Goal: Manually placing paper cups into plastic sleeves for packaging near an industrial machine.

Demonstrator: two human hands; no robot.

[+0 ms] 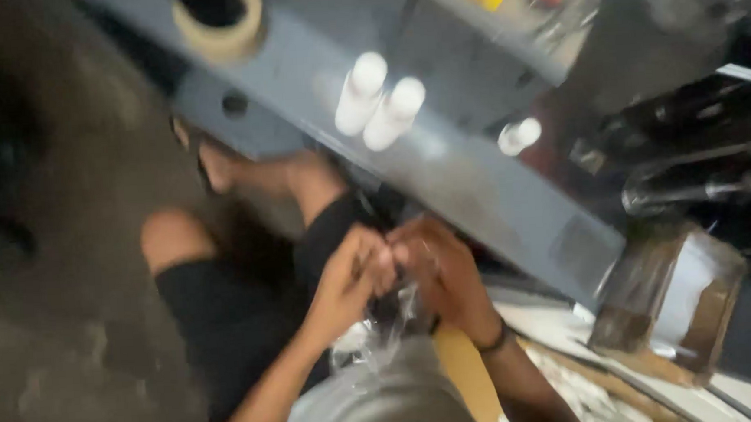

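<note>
Below grey workbench [478, 187], hands [396, 270] together

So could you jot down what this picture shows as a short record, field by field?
View: head camera looking down, blurred
Left hand: fingers pinched on a clear plastic wrapper, touching the other hand
Right hand: fingers on the same wrapper; dark band on the wrist
Posture: seated, knees bent, black shorts
Grey shelf: three white bottles, a tape roll
Right side: brown-rimmed clear box
Hidden: what the wrapper holds
</note>
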